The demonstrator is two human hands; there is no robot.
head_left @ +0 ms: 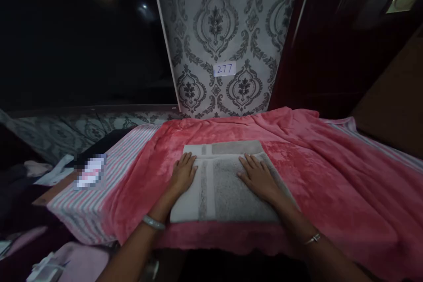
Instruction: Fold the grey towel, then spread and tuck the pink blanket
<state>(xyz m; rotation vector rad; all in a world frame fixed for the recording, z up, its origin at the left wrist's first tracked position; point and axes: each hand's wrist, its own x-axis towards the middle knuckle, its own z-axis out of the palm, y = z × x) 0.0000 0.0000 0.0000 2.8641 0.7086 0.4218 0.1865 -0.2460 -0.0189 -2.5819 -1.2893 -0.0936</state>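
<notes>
A grey towel [231, 194] with a pale woven band along its left side lies folded flat in front of me. Its far edge shows another layer just beyond the top fold. My left hand [184, 172] rests on the towel's left edge, fingers stretched forward and palm down. On the right part of the towel, my right hand [257, 175] lies flat with its fingers spread. Neither hand grasps anything. Beneath the towel is a pink plush blanket [317, 176] with soft wrinkles.
A striped cloth [115, 172] shows under the blanket at the left. A dark screen [82, 44] stands behind on the left. A paper label [224, 68] reading 277 is on the patterned wall [216, 22]. Assorted cloths [82, 262] lie lower left.
</notes>
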